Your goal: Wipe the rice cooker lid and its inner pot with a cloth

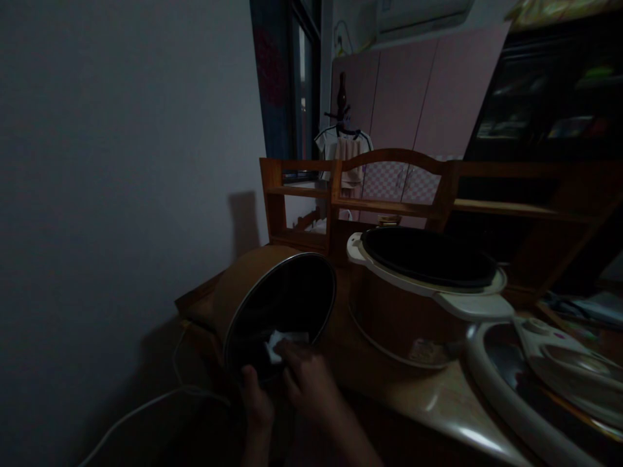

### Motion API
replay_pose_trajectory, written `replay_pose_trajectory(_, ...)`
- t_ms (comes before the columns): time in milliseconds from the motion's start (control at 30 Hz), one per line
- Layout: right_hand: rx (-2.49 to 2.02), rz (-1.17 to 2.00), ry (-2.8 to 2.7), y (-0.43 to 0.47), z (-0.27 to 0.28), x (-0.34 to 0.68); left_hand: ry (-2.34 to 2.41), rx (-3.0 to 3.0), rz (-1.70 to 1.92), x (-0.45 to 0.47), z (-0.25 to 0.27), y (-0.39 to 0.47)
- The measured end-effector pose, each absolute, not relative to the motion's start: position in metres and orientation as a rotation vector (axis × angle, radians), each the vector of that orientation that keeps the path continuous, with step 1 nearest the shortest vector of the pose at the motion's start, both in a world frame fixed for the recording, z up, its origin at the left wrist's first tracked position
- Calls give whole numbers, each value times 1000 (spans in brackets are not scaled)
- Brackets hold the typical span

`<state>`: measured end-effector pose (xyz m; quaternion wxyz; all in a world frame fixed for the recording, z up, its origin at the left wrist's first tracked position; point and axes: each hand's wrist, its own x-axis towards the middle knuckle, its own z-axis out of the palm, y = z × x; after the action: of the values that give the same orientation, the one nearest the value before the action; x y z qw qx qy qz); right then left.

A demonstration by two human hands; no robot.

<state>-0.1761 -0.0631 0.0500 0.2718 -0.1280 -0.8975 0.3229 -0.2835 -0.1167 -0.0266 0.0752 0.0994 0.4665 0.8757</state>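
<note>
A round inner pot (253, 272) with a dark inside and a tan outside lies tilted on the desk, its mouth facing me. My left hand (257, 399) grips the pot's lower rim, thumb up on the near edge; its other fingers are hidden below. Inside the pot's mouth, near the lower right, my right hand (304, 376) pinches a white tissue or cloth (277, 344) against the inner wall. To the right stands the cooker body (389, 311), with pale handles and a dark open top.
A cooker lid (540, 383) lies at the right on the wooden desk (413, 395). Behind runs a wooden shelf (396, 206). A white cable (146, 407) hangs at the lower left, beside the wall (131, 162). Clothes (348, 152) hang farther back.
</note>
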Motion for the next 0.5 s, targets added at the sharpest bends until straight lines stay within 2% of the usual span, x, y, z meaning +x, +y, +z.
replay_pose_trajectory(500, -359, 897, -2380, -64, 54, -177, 1457, 233, 2591, -284, -15, -120)
